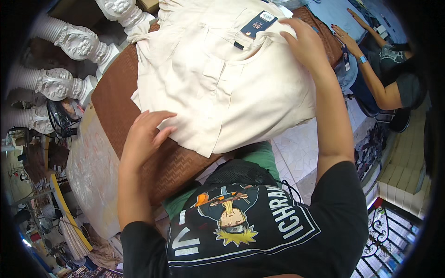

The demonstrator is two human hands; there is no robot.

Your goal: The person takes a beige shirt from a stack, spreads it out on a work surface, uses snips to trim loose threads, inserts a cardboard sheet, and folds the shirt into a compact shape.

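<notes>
Cream garment (185, 92) laid across a brown-covered table (111, 90)

The garment lies face up, its round neckline toward the far right, with a short placket down the front and soft creases throughout. Its near edge sags past the tabletop. A navy hang tag (254, 28) with a white sticker lies across the neckline, partly hiding it, above a small black label (238, 45).

At the garment's near-left edge, the left hand (147, 134) has its thumb and fingers parted, a gap showing between them; it has no clear hold on the cloth. At the garment's far-right edge, the right hand (303, 41) is loosely curved, thumb apart from the fingers; whether the fingertips press the fabric, I cannot tell.

Left of the garment, white moulded columns (76, 44) with raised relief crowd the table's edge, and wrinkled clear plastic (90, 171) covers a pale surface. Right of it, another person's hand (347, 41) reaches over light-blue cloth (331, 14).

The table cover is brown with a woven-looking zigzag texture; the garment's fabric looks thin and matte. On the near side are green trousers (259, 155) and a black T-shirt (278, 255) with a cartoon print.
</notes>
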